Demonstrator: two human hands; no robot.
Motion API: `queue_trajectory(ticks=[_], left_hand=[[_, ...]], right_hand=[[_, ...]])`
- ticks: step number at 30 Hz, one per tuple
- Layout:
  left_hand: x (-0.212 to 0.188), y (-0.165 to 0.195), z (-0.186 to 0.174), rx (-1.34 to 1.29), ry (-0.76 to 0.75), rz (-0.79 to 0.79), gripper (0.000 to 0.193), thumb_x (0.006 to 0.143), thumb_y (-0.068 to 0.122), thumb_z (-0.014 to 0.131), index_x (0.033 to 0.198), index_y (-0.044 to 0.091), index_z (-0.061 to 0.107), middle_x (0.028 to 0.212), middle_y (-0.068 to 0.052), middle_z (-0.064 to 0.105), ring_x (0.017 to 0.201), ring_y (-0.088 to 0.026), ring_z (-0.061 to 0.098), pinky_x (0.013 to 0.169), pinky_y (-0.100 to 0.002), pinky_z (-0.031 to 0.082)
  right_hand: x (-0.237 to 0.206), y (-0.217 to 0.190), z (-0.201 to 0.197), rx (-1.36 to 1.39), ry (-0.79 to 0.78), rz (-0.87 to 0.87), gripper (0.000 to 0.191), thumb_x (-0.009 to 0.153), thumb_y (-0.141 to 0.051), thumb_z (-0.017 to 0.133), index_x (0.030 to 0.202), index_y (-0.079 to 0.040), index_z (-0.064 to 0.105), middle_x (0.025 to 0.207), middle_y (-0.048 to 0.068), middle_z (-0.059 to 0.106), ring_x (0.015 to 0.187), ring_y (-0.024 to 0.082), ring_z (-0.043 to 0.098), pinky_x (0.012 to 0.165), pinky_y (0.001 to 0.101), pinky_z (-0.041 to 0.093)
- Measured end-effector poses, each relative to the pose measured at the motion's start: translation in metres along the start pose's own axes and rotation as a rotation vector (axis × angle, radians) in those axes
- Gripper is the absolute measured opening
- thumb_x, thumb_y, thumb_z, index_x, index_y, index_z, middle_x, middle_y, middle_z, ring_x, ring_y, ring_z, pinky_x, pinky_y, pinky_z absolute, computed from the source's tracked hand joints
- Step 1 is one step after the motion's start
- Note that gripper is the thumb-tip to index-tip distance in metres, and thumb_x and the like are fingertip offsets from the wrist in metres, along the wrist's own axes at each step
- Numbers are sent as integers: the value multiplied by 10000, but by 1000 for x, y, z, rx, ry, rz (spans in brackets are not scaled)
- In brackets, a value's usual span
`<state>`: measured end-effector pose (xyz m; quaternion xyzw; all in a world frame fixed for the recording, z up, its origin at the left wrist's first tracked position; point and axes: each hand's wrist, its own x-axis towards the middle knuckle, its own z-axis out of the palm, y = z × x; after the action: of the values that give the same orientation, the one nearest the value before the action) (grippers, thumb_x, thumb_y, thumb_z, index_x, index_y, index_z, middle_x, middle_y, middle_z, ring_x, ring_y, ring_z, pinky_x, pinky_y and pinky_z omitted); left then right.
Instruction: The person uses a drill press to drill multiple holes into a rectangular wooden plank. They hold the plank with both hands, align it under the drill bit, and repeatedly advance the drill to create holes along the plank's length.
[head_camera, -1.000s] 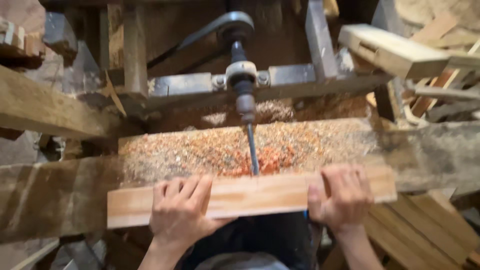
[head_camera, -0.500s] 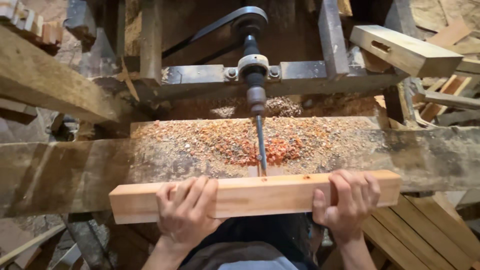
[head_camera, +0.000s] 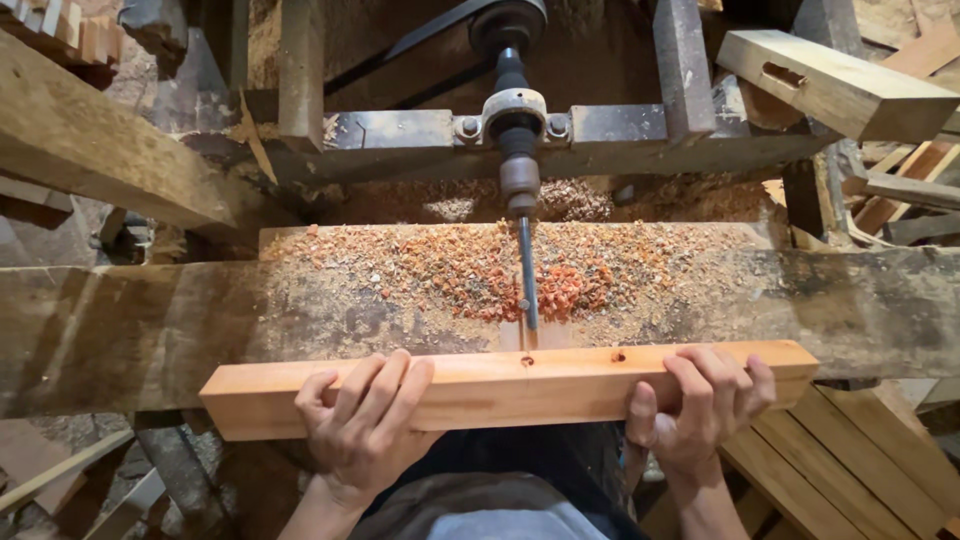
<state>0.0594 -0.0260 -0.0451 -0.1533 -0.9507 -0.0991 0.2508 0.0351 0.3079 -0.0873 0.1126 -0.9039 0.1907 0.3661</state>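
Both hands, left hand (head_camera: 365, 425) and right hand (head_camera: 700, 405), grip a pale wooden bar (head_camera: 510, 385) against the drill bit (head_camera: 527, 285). Beyond lie reddish shavings (head_camera: 450, 265) on a worn beam (head_camera: 150, 325); a mortised block (head_camera: 835, 85) sits far right.

Soft, even light; sharp centre, edges perhaps stretched.

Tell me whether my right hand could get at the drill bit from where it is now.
Probably yes: the right hand grips the wooden bar, and only open sawdust lies between it and the drill bit.
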Motion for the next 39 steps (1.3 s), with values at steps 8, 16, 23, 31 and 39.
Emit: queue_trajectory(ticks=[8, 16, 23, 31, 39], left_hand=[[19, 1, -6, -49, -84, -38, 554, 731, 560, 837, 1113, 173, 727, 1097, 28, 696, 1050, -165, 621, 956, -477, 351], [49, 0, -14, -87, -205, -66, 721, 687, 753, 739, 1055, 134, 713, 1025, 17, 705, 999, -190, 632, 907, -451, 376], [76, -1, -16, -91, -274, -51, 735, 682, 797, 713, 957, 116, 706, 881, -10, 700, 833, -220, 637, 816, -427, 411], [72, -6, -2, -70, -215, -3, 773, 680, 811, 704, 974, 97, 725, 872, -36, 712, 783, -224, 634, 820, -426, 435], [70, -4, 0, -71, -176, -32, 754, 659, 789, 742, 944, 91, 730, 859, -38, 705, 806, -235, 654, 827, -440, 455]], right_hand=[[13, 0, -2, -19, -77, 23, 298, 983, -345, 565, 1019, -58, 639, 1008, 114, 693, 957, 268, 627, 1152, 495, 336], [40, -6, -6, -56, -212, 59, 314, 941, -334, 572, 984, -51, 701, 983, 108, 703, 948, 258, 657, 1121, 444, 389], [65, -7, -3, -77, -305, 85, 312, 882, -329, 581, 954, -64, 727, 955, 100, 714, 939, 265, 678, 1062, 431, 460], [66, -8, -1, -34, -259, 121, 347, 854, -342, 571, 952, -48, 727, 948, 110, 706, 943, 282, 679, 1075, 434, 460], [64, -6, 0, -42, -266, 103, 338, 857, -329, 563, 956, -47, 722, 948, 106, 704, 947, 290, 681, 1072, 451, 460]])
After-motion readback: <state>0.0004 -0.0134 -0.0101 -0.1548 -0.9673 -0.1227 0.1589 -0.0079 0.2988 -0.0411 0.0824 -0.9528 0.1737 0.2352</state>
